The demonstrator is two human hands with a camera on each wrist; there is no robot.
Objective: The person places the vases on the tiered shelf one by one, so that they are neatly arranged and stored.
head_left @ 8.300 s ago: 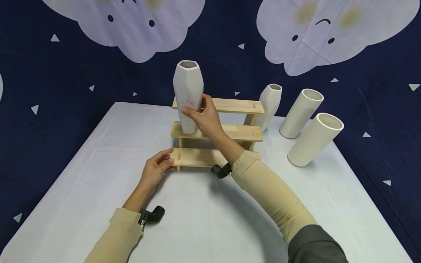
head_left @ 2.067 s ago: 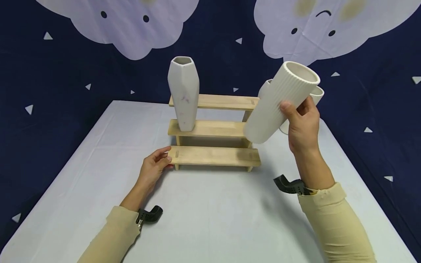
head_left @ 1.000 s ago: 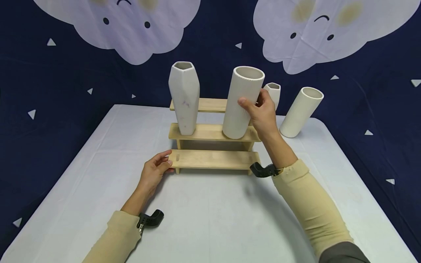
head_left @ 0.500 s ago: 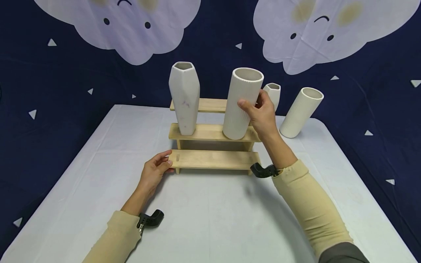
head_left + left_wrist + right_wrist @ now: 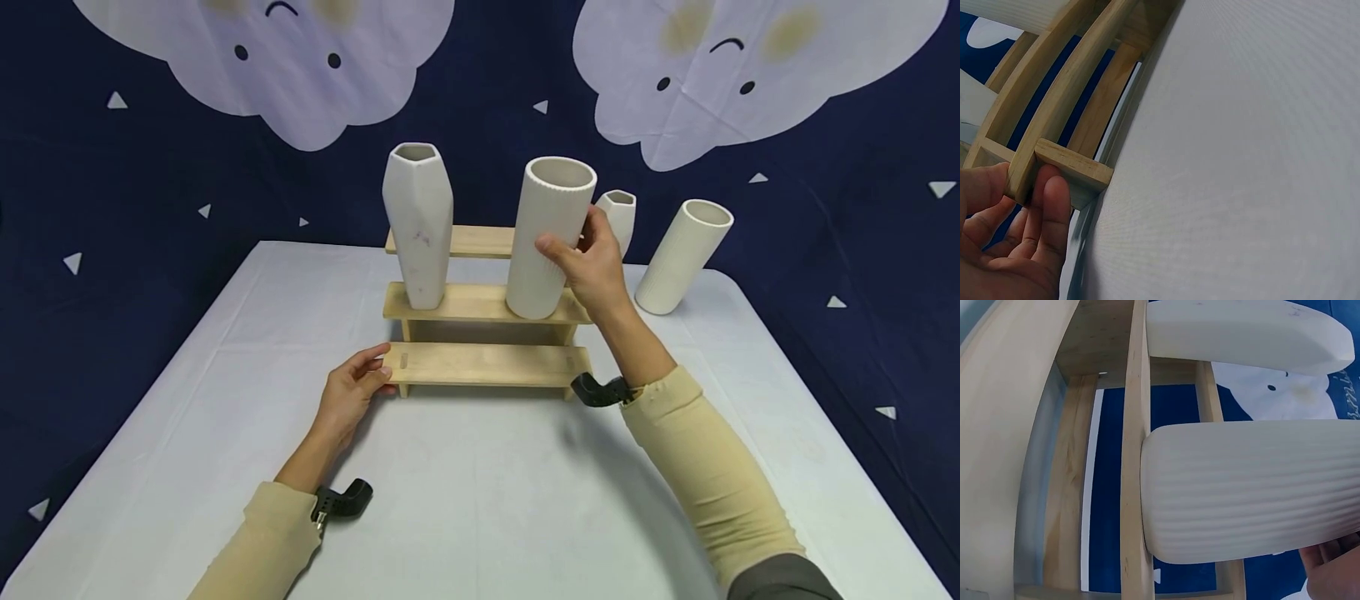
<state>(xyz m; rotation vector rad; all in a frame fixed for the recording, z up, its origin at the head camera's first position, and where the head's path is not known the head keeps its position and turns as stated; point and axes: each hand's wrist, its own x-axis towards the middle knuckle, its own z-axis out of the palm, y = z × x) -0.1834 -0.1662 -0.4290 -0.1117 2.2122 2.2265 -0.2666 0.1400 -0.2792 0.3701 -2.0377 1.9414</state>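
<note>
A three-tier wooden shelf stands on the table. My left hand pinches the left end of its lowest board, thumb on top and fingers beneath, as the left wrist view shows. My right hand grips a white ribbed cylindrical vase from its right side. That vase stands upright at the right of the middle board; in the right wrist view its base meets the board. A white faceted vase stands on the same board's left end, apart from the ribbed one.
Behind the right end of the shelf, a second faceted vase is partly hidden by my right hand. Another ribbed vase stands on the white-covered table farther right. A dark blue cloth with clouds hangs behind.
My right hand has lifted the front ribbed vase from the table at the right and brought it left onto the middle board. Earlier it held the faceted vase there. The left hand keeps its hold.
</note>
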